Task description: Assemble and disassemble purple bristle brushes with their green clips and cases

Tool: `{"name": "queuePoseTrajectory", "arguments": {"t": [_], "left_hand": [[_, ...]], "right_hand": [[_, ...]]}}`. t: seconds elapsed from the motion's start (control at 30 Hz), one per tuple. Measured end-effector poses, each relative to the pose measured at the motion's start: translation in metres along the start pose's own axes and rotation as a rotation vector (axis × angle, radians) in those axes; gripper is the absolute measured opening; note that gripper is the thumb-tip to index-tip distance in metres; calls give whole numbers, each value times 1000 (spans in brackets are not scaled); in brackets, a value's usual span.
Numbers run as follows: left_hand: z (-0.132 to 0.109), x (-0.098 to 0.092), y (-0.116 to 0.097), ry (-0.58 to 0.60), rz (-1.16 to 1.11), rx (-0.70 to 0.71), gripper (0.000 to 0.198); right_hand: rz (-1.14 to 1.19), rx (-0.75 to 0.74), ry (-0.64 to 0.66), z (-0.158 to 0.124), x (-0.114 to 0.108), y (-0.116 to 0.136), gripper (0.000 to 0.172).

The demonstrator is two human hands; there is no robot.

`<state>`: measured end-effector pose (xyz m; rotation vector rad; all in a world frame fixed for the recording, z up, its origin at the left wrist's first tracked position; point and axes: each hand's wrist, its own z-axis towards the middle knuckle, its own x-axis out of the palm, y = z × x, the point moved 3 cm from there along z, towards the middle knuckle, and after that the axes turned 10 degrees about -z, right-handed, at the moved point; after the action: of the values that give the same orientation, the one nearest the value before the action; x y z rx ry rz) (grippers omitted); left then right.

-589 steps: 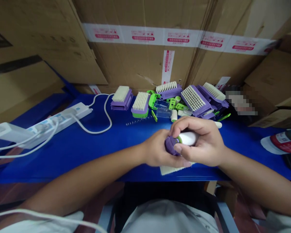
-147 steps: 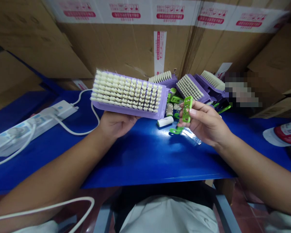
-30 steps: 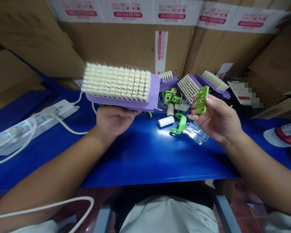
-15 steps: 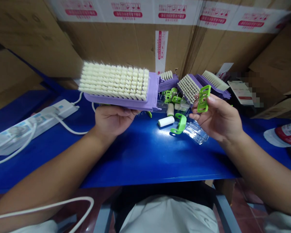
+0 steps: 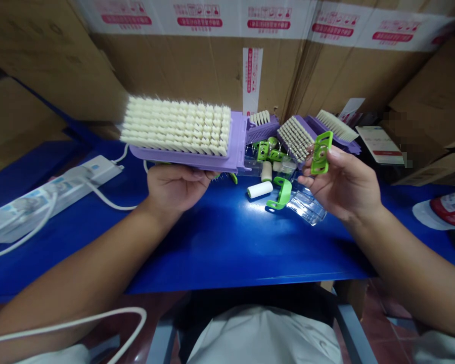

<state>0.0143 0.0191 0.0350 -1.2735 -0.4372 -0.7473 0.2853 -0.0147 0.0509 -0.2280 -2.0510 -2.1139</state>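
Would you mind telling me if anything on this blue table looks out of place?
A clear plastic tray and a green clip lie loose in front of the heap of brush parts, looking stray.

Wall: stacked cardboard boxes (image 5: 197,81) with red-printed white tape (image 5: 197,21)
Table: bright blue top (image 5: 246,253)
Floor: reddish tiles (image 5: 382,318)

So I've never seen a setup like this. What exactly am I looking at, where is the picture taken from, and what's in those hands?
This is one camera worn on a person's head, looking forward and down, so those are the person's own bare arms. The left hand holds a purple scrubbing brush with pale bristles facing up. The right hand pinches a small green plastic part. On the blue table lie a white roller, a green bracket, a clear plastic piece, more purple brushes and a power strip.
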Motion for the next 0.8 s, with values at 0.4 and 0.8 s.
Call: {"name": "queuePoseTrajectory", "arguments": {"t": [0.4,0.8], "left_hand": [[0,3,-3,-11,-24,35,62],[-1,2,-4,-68,-58,27,38]], "right_hand": [[-18,-37,-47,0,-3,2,26],[-56,-35,-91,2,-9,1,21]]}}
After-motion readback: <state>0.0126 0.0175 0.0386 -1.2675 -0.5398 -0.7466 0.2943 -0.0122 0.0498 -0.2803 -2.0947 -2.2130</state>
